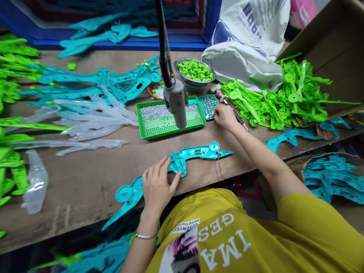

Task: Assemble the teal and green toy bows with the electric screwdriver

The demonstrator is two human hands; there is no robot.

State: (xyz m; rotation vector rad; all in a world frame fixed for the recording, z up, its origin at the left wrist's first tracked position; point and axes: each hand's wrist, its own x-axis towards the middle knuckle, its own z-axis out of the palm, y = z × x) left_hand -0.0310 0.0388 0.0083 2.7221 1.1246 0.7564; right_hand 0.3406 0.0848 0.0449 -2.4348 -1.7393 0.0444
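Observation:
My left hand point(157, 184) lies over the middle of a long teal plastic shell point(196, 152), thumb and fingers on either side of it, holding it on the table. Thin red and blue wires point(218, 167) come off the shell's right part and hang over the front edge. My right hand point(226, 116) reaches to the right edge of a small teal tray point(205, 102) with rows of small round metal pieces. Its fingers are bent together; what is between them is hidden. Beside that hand lies a pen-like tool point(236, 115) with a dark handle.
A grey cylindrical device point(176, 100) hangs over a green perforated tray point(170, 131) of small metal parts. Behind stands a metal bowl point(196, 85) of green pieces. Green parts point(278, 98) pile up at right, teal shells point(113, 81) and translucent pieces point(96, 117) at left.

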